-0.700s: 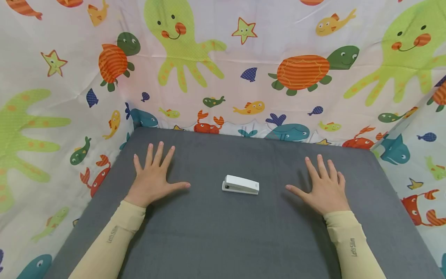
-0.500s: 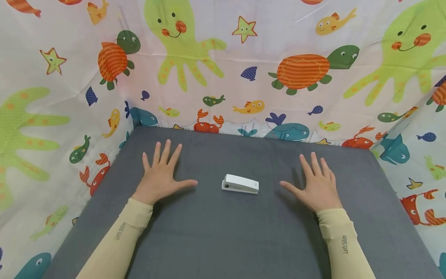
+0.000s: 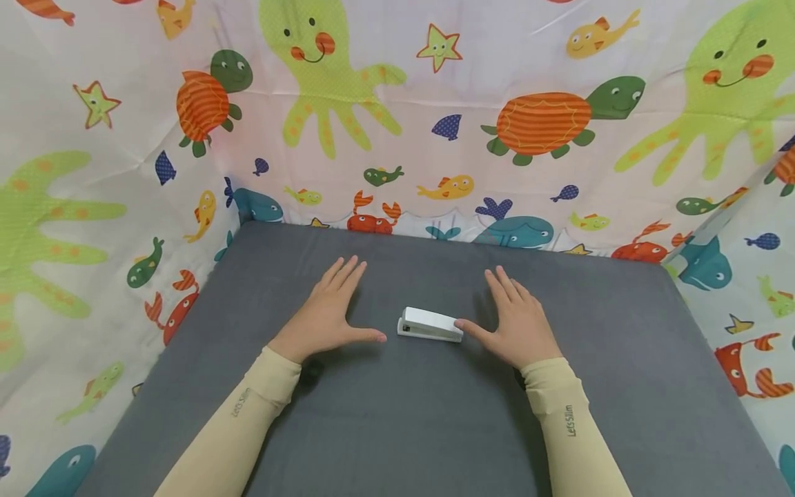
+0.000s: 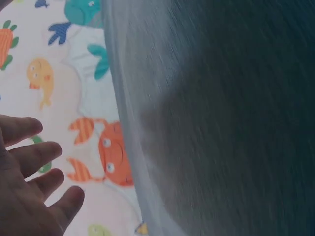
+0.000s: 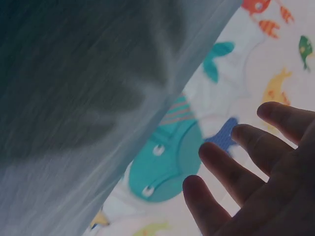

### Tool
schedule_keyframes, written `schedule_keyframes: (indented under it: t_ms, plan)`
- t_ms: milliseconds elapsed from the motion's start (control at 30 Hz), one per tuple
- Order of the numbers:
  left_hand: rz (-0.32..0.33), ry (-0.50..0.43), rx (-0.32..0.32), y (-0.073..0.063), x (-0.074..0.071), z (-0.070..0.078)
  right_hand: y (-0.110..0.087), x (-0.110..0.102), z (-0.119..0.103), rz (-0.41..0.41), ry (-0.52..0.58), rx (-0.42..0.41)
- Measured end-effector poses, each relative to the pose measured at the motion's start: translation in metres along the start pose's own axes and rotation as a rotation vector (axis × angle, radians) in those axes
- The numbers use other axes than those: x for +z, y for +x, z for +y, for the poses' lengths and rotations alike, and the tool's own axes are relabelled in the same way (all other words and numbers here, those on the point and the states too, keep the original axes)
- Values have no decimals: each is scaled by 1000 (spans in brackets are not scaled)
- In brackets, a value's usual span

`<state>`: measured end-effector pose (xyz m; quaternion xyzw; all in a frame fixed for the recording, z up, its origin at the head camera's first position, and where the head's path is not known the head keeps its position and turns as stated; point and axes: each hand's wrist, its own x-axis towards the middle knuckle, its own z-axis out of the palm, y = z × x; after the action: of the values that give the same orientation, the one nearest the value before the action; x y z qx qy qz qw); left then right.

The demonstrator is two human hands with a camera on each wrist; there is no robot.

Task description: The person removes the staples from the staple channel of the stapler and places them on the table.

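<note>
A white stapler lies on the grey cloth between the two hands in the head view, its long side running left to right. To its left is my left hand, fingers extended and thumb pointing toward the stapler with a small gap. My right hand is at the other side, and its thumb tip overlaps the stapler's right end in this view. Both hands hold nothing. In the left wrist view the left fingers are spread; the right fingers are spread in the right wrist view. Neither wrist view shows the stapler.
The grey cloth surface reaches back to a hanging curtain printed with sea animals, which also closes off the left and right sides. Cream sleeves cover both forearms.
Both hands have moved inward toward the stapler, the left hand to the right and the right hand to the left. The stapler stays in place on the cloth.
</note>
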<state>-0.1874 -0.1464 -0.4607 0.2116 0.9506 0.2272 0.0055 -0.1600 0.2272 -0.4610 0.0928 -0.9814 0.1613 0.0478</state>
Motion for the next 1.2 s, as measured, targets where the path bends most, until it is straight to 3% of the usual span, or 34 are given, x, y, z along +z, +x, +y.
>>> schedule_keyframes:
  t_ms: [300, 533, 933, 1200]
  plan:
    - [-33, -106, 49, 10, 13, 23, 10, 8, -42, -14, 62, -118]
    - [-92, -168, 22, 15, 17, 33, 17, 13, -64, -46, 140, -194]
    - [-99, -184, 65, 21, 32, 38, 20, 27, -80, -49, 141, -280]
    - [-104, -232, 76, 27, 37, 39, 21, 29, -84, -59, 125, -288]
